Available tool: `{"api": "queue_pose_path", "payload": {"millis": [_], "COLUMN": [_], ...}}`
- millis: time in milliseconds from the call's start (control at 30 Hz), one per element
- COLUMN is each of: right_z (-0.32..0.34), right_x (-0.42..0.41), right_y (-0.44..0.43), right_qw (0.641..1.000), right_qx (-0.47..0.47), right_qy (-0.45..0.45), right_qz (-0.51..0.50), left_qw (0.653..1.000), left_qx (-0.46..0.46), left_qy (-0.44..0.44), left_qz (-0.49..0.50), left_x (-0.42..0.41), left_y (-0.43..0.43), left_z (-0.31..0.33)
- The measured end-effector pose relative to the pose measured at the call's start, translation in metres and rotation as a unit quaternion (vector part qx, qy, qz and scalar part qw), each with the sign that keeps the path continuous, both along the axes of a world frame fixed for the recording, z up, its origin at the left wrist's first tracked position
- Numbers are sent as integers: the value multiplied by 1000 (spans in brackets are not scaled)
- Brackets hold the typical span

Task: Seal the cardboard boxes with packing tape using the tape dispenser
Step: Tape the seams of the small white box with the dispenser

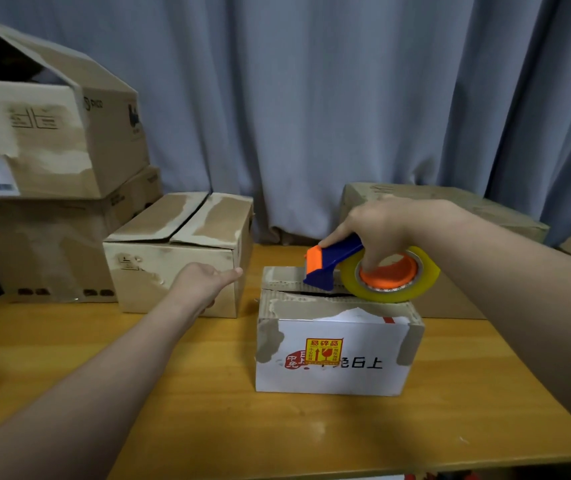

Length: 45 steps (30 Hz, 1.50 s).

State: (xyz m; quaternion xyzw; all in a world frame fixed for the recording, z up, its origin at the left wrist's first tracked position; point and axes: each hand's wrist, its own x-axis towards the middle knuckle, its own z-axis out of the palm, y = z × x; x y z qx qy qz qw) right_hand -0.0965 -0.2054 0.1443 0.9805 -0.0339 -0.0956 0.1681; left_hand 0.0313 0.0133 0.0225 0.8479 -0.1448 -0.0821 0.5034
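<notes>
The right hand (386, 223) has its fingers (376, 259) curled down into the orange core of the tape roll, with the thumb lying along the blue handle, so it grips the tape dispenser (356, 270) from above. The dispenser is blue with an orange tip at its left end and carries a roll of yellowish clear packing tape (393, 273). It rests on top of the small white box (336, 355), its blue nose over the dark seam between the two closed top flaps; whether any tape already sticks to the cardboard cannot be told from this view.

The left hand (204, 282) is held out flat, fingers together and extended toward the right, empty, just in front of the brown cardboard box (173, 258) to the left of the white one; it seems to brush that box's near face, though contact is unclear.

The white box stands near the middle of the wooden bench (208, 410). At the far left, two larger boxes (52, 161) are stacked, the upper one with its flaps open. Another flat box (467, 209) lies at the far right, before a grey-blue curtain (311, 98).
</notes>
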Motion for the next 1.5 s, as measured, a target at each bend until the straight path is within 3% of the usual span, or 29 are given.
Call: {"api": "queue_pose_path", "payload": {"millis": [267,600,733,867,967,1133,1300,1333,1400,1433,1500], "right_z": [-5,-9,-11,-13,-14,-14,-15,-16,-16,-16,-16], "right_x": [8,11,11,10,10,9,8,8,8,8,8], "right_y": [11,17,20,22,23,24,25,25,25,26,27], "right_qw": [1000,1000,1000,1000,1000,999,999,999,999,999,999], "right_qx": [-10,-13,-20,-25,-26,-37,-45,-48,-44,-42,-45], "right_qy": [14,15,10,8,5,3,0,-1,-2,-3,-6], "right_qz": [0,-4,-1,0,2,9,15,17,16,15,18], "left_qw": [1000,995,990,983,981,983,952,964,994,999,965], "left_qx": [-28,98,130,88,85,147,280,251,101,1,-201], "left_qy": [9,10,50,161,173,101,105,75,-17,-16,107], "left_qz": [9,11,-13,-19,-32,-47,-70,-50,-23,-43,-134], "left_x": [-1,-2,-13,-21,-19,-10,-11,-9,-4,-6,-20], "left_y": [-3,-4,-15,-23,-22,-23,-6,-3,-4,-7,-19], "left_z": [-11,-27,-42,-51,-50,-43,-41,-42,-36,-28,-13]}}
